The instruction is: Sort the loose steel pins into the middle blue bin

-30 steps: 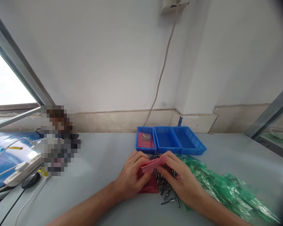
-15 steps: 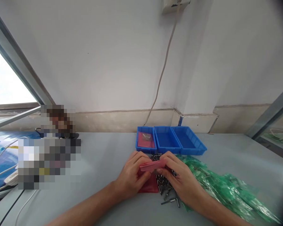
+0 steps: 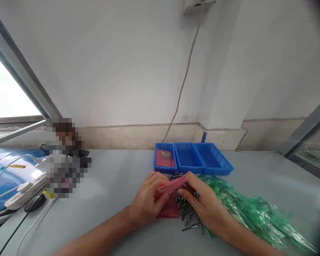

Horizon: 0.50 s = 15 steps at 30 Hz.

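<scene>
A small pink plastic bag [image 3: 172,185] is held up between my two hands. My left hand [image 3: 151,195] pinches its left end, with the thumb below and the fingers behind. At the right end, my right hand [image 3: 197,195] grips it between thumb and forefinger. Under the hands lies a red plastic bag [image 3: 168,209] on the table, partly covered by my left hand. Beside it spreads a heap of small dark metal pins [image 3: 186,207], partly hidden by my right hand. Whether anything is inside the held bag I cannot tell.
Three blue bins [image 3: 189,160] stand side by side beyond my hands; the left one holds a pink bag [image 3: 164,155]. Crumpled green plastic [image 3: 253,209] lies to the right. At the left are a white power strip [image 3: 29,190], cables and a blurred area.
The pink bag has tilted, its right end slightly higher. My hands stay nearly in place. At the left, the blurred area has shrunk, and more of the power strip shows.
</scene>
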{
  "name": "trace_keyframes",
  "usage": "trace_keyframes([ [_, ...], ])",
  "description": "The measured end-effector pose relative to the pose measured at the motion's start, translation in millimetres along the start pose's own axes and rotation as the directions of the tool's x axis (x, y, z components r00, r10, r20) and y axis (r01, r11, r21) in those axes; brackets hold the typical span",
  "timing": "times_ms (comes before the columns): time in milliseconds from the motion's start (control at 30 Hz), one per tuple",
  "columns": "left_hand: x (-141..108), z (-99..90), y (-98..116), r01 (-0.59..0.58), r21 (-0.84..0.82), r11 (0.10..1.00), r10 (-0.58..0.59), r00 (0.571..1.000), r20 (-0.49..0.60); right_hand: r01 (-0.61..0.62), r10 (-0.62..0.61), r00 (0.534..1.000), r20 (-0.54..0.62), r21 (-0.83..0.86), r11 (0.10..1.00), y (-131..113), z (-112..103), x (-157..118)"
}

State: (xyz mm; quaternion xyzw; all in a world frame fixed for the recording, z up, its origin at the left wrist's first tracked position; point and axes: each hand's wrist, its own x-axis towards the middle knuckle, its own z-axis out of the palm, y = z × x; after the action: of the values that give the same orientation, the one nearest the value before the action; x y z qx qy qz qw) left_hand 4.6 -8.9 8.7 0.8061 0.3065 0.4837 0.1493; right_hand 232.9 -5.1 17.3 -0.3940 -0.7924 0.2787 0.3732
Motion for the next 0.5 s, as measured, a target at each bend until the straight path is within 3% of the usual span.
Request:
trace_keyframes([
  [233, -0.9, -0.3, 2.2, -0.001, -0.010, 1.000, 0.002, 1.000, 0.015, 0.007, -0.009, 0.998, 0.056, 0.052, 0.999, -4.4, -1.6, 0.0],
  [500, 1.3, -0.3, 1.1, 0.038, -0.033, 0.999, -0.037, 0.999, 0.034, 0.036, -0.037, 0.999, 0.023, 0.034, 0.999, -1.9, -0.5, 0.2],
])
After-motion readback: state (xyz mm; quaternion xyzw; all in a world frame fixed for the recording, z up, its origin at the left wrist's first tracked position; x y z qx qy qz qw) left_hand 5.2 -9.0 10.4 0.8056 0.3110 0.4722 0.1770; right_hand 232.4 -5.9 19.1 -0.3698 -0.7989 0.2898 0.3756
